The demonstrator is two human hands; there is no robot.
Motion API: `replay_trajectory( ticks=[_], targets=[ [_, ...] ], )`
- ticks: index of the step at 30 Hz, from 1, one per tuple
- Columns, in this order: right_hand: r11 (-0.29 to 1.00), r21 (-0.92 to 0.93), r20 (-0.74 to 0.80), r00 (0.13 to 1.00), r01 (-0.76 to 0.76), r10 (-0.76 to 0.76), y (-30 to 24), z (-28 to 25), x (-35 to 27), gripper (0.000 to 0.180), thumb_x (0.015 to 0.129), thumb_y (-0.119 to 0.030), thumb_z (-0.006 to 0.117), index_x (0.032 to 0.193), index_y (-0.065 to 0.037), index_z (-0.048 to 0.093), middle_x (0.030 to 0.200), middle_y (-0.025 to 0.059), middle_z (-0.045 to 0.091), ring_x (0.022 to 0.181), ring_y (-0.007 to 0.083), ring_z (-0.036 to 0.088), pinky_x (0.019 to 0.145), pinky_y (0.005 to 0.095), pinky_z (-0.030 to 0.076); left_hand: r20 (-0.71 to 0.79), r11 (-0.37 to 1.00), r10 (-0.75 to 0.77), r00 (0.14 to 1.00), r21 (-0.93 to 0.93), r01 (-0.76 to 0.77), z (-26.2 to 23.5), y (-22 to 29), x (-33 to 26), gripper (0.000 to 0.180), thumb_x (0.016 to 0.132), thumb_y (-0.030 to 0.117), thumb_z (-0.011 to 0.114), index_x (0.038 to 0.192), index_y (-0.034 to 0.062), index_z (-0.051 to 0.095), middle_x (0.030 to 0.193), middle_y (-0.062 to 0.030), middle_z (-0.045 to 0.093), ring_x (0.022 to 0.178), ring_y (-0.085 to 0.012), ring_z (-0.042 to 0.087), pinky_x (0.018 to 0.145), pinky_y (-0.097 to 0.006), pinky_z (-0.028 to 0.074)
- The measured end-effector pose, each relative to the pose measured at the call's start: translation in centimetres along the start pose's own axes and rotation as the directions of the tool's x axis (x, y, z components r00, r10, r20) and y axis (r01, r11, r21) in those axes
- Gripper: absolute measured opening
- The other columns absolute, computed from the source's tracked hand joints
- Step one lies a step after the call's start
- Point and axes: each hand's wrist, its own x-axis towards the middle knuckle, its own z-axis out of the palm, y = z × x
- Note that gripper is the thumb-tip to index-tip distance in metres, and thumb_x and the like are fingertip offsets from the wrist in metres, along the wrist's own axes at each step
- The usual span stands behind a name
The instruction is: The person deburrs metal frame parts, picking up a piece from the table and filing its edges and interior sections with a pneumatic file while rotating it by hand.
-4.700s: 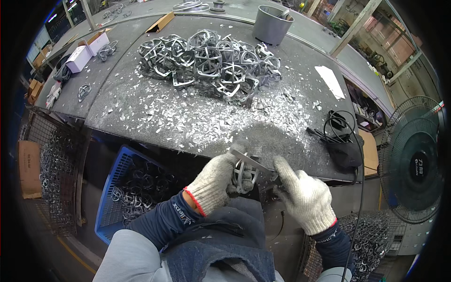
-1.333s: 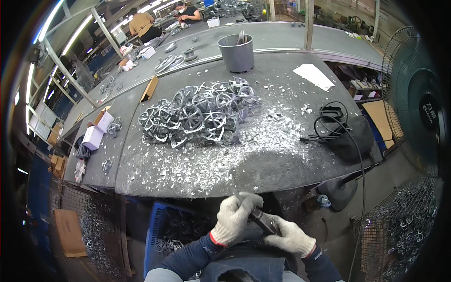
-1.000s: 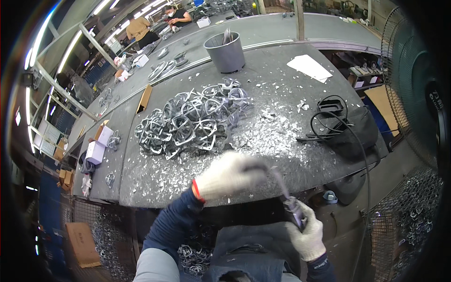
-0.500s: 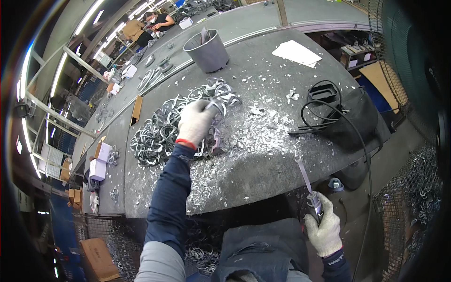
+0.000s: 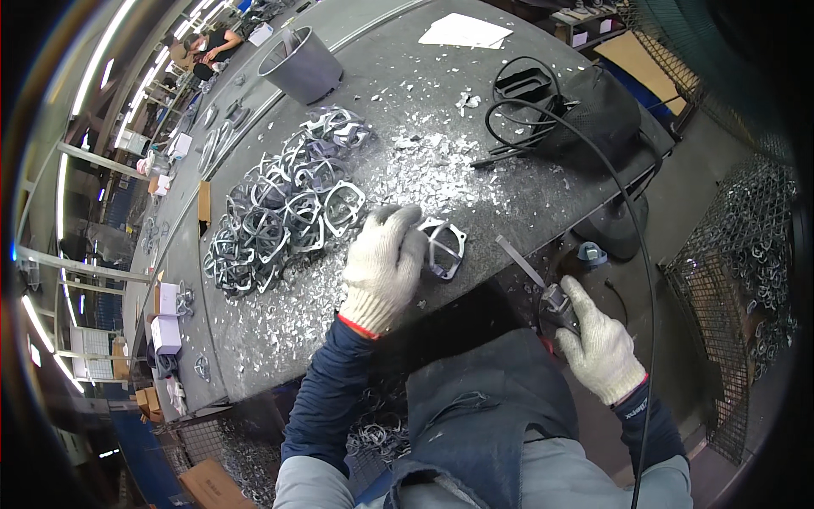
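My left hand (image 5: 383, 267), in a white knitted glove with a red cuff edge, is at the near part of the bench with its fingers curled. Against its thumb side is an open, frame-like metal part (image 5: 456, 248) with thin cross ribs, which it seems to grip; the contact is partly hidden. To the left lies a heap of similar metal parts (image 5: 284, 199). My gloved right hand (image 5: 604, 352) is closed around a handheld tool (image 5: 555, 301) with a long, flat, narrow blade (image 5: 519, 260), held off the bench's front edge.
Silvery flakes (image 5: 424, 170) cover much of the dark bench (image 5: 381, 93). A grey bucket (image 5: 301, 72) and white sheet (image 5: 465, 31) lie farther back. A black cable (image 5: 623, 191) hangs beside my right arm. Wire-mesh bins (image 5: 721, 297) stand right. People (image 5: 216, 47) work far left.
My left hand has come from the heap toward me and to the right, with a metal part now beside it. The right hand and tool have risen slightly. The view has turned.
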Motion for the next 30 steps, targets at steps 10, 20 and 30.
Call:
replay_trajectory(
  ticks=[10,20,30],
  targets=[
    [0.993,-0.113,0.436,0.897,-0.019,0.067,-1.5,-0.8,1.4,0.079,0.1,-0.021,0.078,0.173,-0.027,0.049,0.099,0.0233,0.079,0.09,0.0445,0.08,0.082,0.0549,0.067,0.373,0.981,0.138,0.918,0.076,-0.179,-0.3,-0.4,-1.3,0.09,0.084,0.022,0.091,0.166,0.0086,0.056,0.17,-0.0195,0.056,0.16,-0.0475,0.048,0.133,-0.056,0.039],
    [0.957,-0.263,0.41,0.912,0.124,-0.005,-2.7,-0.3,5.0,0.073,0.103,-0.02,0.076,0.17,-0.029,0.052,0.09,0.021,0.076,0.082,0.0425,0.08,0.073,0.0546,0.066,0.263,0.976,0.213,0.941,-0.016,-0.217,0.7,-1.8,-1.5,0.092,0.073,0.014,0.097,0.157,0.0027,0.064,0.158,-0.0245,0.068,0.152,-0.045,0.06,0.128,-0.053,0.048],
    [0.934,-0.352,0.482,0.868,0.067,0.119,-4.7,-1.9,4.0,0.077,0.103,-0.021,0.077,0.174,-0.03,0.046,0.092,0.0211,0.078,0.082,0.0403,0.081,0.07,0.052,0.067,0.126,0.981,0.186,0.975,0.029,-0.191,1.9,-1.8,-2.6,0.094,0.073,0.019,0.1,0.156,0.0004,0.063,0.152,-0.0253,0.071,0.145,-0.0452,0.066,0.122,-0.052,0.052]
  ],
)
